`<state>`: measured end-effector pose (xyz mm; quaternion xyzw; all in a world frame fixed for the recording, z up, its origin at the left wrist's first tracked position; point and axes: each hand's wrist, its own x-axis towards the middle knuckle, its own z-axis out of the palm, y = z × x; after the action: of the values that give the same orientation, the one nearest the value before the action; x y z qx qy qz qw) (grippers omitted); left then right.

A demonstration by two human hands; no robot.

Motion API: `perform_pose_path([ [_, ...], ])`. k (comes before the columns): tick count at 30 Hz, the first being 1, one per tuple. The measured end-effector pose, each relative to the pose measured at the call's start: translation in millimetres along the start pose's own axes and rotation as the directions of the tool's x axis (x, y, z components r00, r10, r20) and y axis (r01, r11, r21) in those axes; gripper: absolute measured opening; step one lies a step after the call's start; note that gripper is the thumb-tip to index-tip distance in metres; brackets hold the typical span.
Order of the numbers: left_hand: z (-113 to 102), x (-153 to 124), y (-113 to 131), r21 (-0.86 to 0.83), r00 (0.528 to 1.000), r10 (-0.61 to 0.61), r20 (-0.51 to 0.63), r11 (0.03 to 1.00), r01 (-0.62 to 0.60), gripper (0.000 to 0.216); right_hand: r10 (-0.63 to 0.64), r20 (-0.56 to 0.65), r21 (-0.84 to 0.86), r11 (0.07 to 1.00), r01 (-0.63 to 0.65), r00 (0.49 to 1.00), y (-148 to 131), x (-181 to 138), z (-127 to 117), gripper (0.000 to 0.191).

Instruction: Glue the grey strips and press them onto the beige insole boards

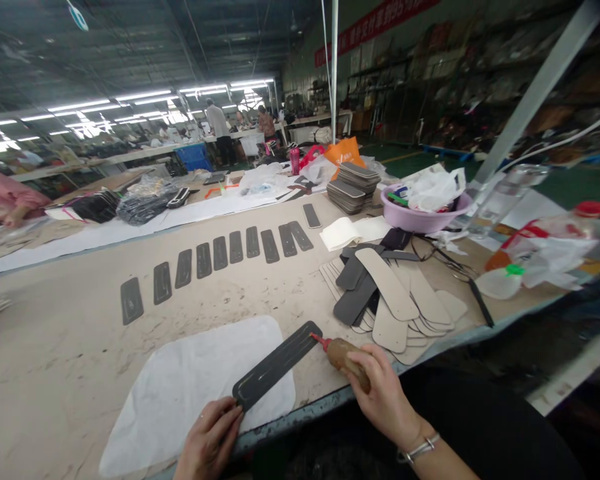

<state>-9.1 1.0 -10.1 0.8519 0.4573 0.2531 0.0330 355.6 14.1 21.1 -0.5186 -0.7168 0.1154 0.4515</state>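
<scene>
My left hand [211, 437] pinches the near end of a long dark grey strip with rounded corners [276, 365]. Shiny lines run along the strip's top face. It lies slanted over a white sheet [180, 387], its far end reaching past the sheet. In my right hand [380, 393] is a brownish squeeze bottle [344, 359] with a red nozzle, tilted so that the tip meets or nearly meets the strip's far end. Further back, several shorter dark grey pieces [203, 260] with similar shiny lines lie in a row on the table.
Beige and dark strips [387, 287] are heaped to the right, near scissors [475, 293]. Behind them stand a purple basin [425, 217] with plastic bags and stacked grey pieces [353, 190]. A slanted metal post [535, 87] rises at right. Someone in pink [10, 193] works at far left.
</scene>
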Motion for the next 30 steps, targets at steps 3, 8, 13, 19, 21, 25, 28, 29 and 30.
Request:
perform_pose_path([
  [3,-1.4,3.8,1.2,-0.011,1.000,0.022,0.012,1.000,-0.022,0.021,-0.004,-0.035,-0.019,1.000,0.004,0.999,4.8,7.4,-2.5,0.028],
  [8,-0.4,6.7,0.5,-0.015,0.999,0.032,-0.018,0.999,-0.033,0.019,-0.003,-0.013,0.023,1.000,0.003,1.000,9.9,15.3,3.5,0.027],
  [13,2.7,2.4,-7.3,-0.009,0.998,0.054,0.017,0.998,-0.054,0.022,0.032,-0.010,0.015,0.999,-0.032,0.999,10.6,7.3,1.6,0.027],
  [19,2.7,6.2,-5.0,-0.037,0.998,0.067,-0.004,0.997,-0.067,0.019,0.037,-0.027,-0.004,0.999,-0.037,0.999,2.8,-6.8,-4.1,0.027],
  [21,1.7,9.1,-2.9,-0.042,0.999,0.054,-0.001,0.998,-0.054,0.019,0.057,-0.026,0.037,0.998,-0.056,0.998,0.2,-6.9,-1.5,0.025],
  [25,-2.9,15.5,6.9,-0.044,1.000,0.010,-0.003,0.999,-0.010,0.018,0.234,-0.087,0.218,0.953,-0.211,0.968,4.1,-7.5,6.3,0.024],
  [28,-8.2,20.4,21.1,-0.089,0.997,-0.076,0.001,0.993,0.076,0.017,0.508,-0.094,0.391,0.810,-0.438,0.856,21.2,-12.9,10.6,0.035],
  [29,-10.2,22.6,24.9,-0.115,0.993,-0.113,-0.010,0.987,0.112,0.017,0.574,-0.094,0.450,0.753,-0.479,0.813,29.6,-14.4,12.3,0.039],
  [30,-12.8,25.3,27.1,-0.139,0.987,-0.159,-0.030,0.978,0.153,0.017,0.620,-0.090,0.507,0.702,-0.500,0.780,38.4,-15.2,14.0,0.041],
])
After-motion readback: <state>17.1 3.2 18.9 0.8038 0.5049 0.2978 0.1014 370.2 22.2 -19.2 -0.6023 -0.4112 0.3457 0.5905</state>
